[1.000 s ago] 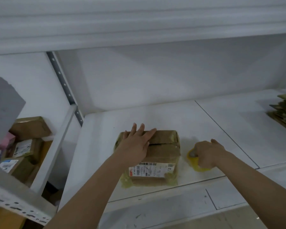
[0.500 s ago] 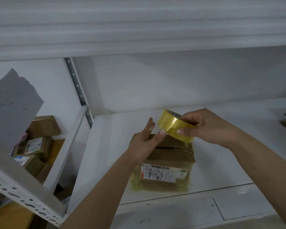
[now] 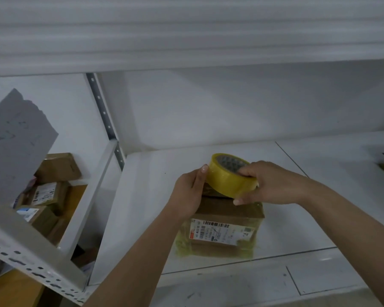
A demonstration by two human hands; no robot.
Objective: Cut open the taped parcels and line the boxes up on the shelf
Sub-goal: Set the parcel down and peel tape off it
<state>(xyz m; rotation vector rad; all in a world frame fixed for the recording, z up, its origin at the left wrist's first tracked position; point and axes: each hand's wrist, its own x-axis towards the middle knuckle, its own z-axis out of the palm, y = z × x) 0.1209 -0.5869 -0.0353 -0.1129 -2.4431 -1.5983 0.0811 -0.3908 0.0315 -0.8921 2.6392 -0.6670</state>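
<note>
parcel (image 3: 220, 229) on shelf (image 3: 142, 207), contents seemingly sealed in | right hand (image 3: 268, 182) fingers curled gripping tape roll (image 3: 228, 176) above parcel | left hand (image 3: 190, 191) fingertips pressing roll's side

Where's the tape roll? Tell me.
Head view, centre: the tape roll is gripped by the right hand, left hand touching it, just above the parcel.
</note>
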